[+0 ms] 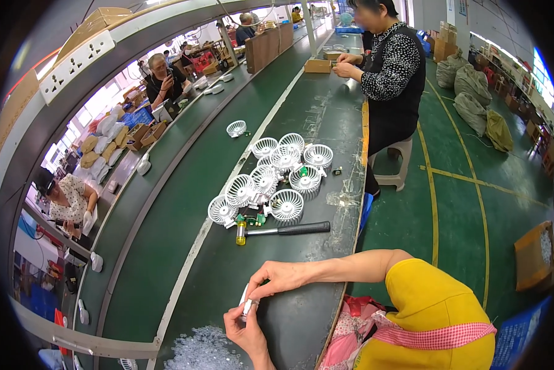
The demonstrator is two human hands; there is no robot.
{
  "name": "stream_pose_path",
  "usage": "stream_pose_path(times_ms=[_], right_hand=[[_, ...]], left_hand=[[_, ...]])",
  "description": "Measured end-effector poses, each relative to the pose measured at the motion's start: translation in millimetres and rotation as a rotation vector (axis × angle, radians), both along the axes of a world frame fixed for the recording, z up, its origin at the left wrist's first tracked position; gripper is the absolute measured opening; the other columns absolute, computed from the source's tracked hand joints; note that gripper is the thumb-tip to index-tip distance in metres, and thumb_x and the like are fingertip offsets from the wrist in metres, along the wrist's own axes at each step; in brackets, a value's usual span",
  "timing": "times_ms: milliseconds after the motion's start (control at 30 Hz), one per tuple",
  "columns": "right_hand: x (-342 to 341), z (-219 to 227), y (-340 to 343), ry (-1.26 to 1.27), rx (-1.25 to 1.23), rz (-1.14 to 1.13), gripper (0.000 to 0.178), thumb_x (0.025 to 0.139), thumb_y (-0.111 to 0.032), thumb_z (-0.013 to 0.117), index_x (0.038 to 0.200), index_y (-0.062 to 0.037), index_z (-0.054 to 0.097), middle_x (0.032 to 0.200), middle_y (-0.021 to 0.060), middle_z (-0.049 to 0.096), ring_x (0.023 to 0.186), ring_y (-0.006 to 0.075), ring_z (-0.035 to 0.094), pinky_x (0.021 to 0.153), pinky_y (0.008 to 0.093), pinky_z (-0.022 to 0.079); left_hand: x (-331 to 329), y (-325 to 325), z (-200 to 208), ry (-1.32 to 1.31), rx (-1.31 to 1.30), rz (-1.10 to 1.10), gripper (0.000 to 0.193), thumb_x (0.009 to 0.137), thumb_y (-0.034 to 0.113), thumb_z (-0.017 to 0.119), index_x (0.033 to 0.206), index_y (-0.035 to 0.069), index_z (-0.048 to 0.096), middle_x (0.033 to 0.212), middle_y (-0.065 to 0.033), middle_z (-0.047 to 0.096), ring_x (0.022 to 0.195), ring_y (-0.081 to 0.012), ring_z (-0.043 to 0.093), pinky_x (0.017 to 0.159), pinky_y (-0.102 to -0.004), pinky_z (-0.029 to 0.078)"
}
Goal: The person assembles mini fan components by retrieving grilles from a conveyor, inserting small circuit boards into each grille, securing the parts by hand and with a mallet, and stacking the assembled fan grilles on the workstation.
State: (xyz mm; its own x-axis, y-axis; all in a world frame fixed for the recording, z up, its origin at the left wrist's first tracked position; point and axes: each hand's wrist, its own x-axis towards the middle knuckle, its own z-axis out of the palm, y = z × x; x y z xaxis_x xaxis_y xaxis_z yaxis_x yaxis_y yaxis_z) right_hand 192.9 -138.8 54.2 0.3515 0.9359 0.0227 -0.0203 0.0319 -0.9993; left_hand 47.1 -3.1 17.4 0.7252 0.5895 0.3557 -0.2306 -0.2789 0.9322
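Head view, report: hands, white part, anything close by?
Left hand and right hand both gripping white part. Transparent pieces piled beside left hand. Hammer lies beyond right hand.

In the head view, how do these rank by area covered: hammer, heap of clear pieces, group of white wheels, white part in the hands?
Largest to smallest:
1. Group of white wheels
2. Heap of clear pieces, cut off below
3. Hammer, long but thin
4. White part, partly hidden

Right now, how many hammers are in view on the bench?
1: the hammer lies on the bench, between the white wheels and the right hand. Another could be hidden under the piled wheels.
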Motion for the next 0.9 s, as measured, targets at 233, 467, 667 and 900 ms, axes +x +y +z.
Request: stream_pose_path(times_ms=[233, 467, 667, 900], right_hand=[[-11.8, 5.3, 0.8, -0.408, 0.200, -0.211, 0.019, 0.092, -0.020, 0.068, 0.094, -0.0014, 0.072, 0.088, 0.0098, 0.072, 0.076, 0.0238, 0.064, 0.078, 0.0365, 0.048], [18.2, -49.9, 21.3, -0.934, -0.095, -0.386, 0.020, 0.090, -0.027, 0.065, 0.089, -0.0074, 0.071, 0.083, 0.0080, 0.068, 0.086, 0.0281, 0.062, 0.088, 0.0408, 0.042], [27.1, -22.5, -16.0, -1.224, 0.010, -0.454, 0.022, 0.083, -0.016, 0.068, 0.104, -0.0084, 0.067, 0.111, 0.0095, 0.062, 0.102, 0.0324, 0.058, 0.088, 0.0450, 0.045], [63.5, -55.2, -38.5, -1.535, -0.429, -0.737, 0.038, 0.078, 0.000, 0.055, 0.116, -0.0027, 0.059, 0.106, 0.0116, 0.056, 0.103, 0.0274, 0.053, 0.087, 0.0390, 0.041]], left_hand=[[-0.5, 2.9, 9.9, 0.037, -0.368, -0.147, 0.009, 0.091, -0.002, 0.065, 0.098, 0.001, 0.059, 0.097, -0.0073, 0.066, 0.088, -0.0111, 0.062, 0.083, -0.0253, 0.050], [-2.3, -12.7, -3.7, 0.272, 0.887, 0.143, 0.042, 0.082, 0.014, 0.075, 0.117, 0.001, 0.055, 0.126, -0.0192, 0.053, 0.116, -0.0388, 0.048, 0.098, -0.0480, 0.038], [1.1, -18.4, -8.0, 0.278, 1.035, 0.126, 0.036, 0.082, 0.018, 0.076, 0.111, 0.002, 0.061, 0.122, -0.0141, 0.059, 0.113, -0.0341, 0.054, 0.095, -0.0463, 0.042], [-5.4, -20.1, -8.9, 0.302, 1.079, 0.160, 0.048, 0.080, 0.026, 0.078, 0.117, -0.001, 0.060, 0.122, -0.0149, 0.059, 0.112, -0.0325, 0.054, 0.095, -0.0464, 0.043]])
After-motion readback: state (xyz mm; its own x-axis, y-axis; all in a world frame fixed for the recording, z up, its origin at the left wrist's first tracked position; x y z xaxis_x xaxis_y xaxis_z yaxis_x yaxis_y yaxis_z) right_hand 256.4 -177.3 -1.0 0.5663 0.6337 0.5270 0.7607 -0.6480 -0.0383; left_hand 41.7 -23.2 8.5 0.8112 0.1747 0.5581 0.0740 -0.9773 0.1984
